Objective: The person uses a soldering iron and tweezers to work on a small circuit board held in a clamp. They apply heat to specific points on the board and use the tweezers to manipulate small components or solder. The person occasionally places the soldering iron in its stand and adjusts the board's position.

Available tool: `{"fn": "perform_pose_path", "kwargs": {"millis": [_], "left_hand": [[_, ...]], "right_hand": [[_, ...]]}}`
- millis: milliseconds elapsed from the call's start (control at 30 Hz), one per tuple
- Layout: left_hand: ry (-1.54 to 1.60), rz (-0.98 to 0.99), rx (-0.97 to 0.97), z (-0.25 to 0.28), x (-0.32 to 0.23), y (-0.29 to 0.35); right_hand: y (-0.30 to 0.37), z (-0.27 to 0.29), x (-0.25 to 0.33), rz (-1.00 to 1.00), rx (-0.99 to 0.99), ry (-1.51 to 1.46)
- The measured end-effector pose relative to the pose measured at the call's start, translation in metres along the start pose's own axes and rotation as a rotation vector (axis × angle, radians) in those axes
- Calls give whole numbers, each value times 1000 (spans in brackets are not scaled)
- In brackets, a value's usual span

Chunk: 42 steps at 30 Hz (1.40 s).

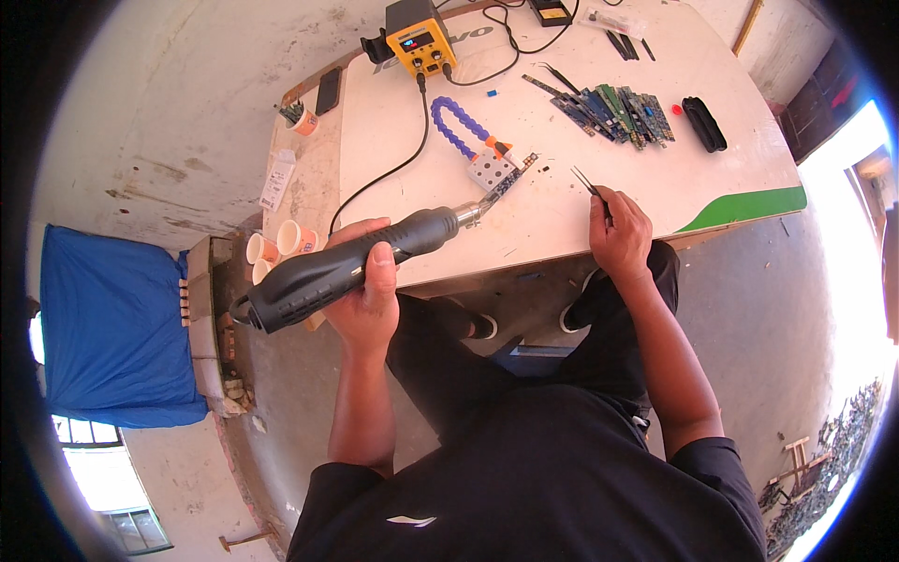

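My left hand (367, 298) is wrapped round a black hot air gun (351, 267). Its metal nozzle (467, 214) points right, at the lower end of a narrow circuit board (506, 185). That board slants up from the nozzle beside a light grey block with holes (491, 171), which carries a blue segmented flexible arm (446, 117) with an orange tip. In my right hand (621, 232) is a pair of dark tweezers (586, 182), tips pointing up and left, apart from the board. A few tiny dark pieces (543, 170) lie between tweezers and board.
A yellow and black heat station (421, 42) with cables stands at the back. Several circuit boards (618, 114) are piled at the back right, by a black case (704, 125). Paper cups (298, 238), a cup of tools (302, 120) and a phone (328, 91) line the left.
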<state>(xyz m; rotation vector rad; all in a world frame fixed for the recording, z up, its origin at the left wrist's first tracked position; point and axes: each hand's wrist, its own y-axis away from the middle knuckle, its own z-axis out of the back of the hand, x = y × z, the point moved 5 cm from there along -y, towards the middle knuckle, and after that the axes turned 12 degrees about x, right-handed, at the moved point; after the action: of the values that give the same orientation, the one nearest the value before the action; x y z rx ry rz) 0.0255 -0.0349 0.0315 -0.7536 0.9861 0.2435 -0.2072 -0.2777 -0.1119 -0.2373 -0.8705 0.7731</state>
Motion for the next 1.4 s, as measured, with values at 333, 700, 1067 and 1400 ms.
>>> {"fn": "perform_pose_path", "kwargs": {"millis": [333, 700, 1067, 1400], "left_hand": [[-16, -24, -30, 0, -2, -4], [7, -39, -5, 0, -2, -6], [6, -40, -14, 0, -2, -6], [17, -25, -14, -1, -3, -6]], "right_hand": [[0, 0, -1, 1, 6, 0], [0, 0, 0, -3, 9, -3], [0, -1, -1, -10, 18, -7], [1, -2, -2, -11, 15, 3]]}}
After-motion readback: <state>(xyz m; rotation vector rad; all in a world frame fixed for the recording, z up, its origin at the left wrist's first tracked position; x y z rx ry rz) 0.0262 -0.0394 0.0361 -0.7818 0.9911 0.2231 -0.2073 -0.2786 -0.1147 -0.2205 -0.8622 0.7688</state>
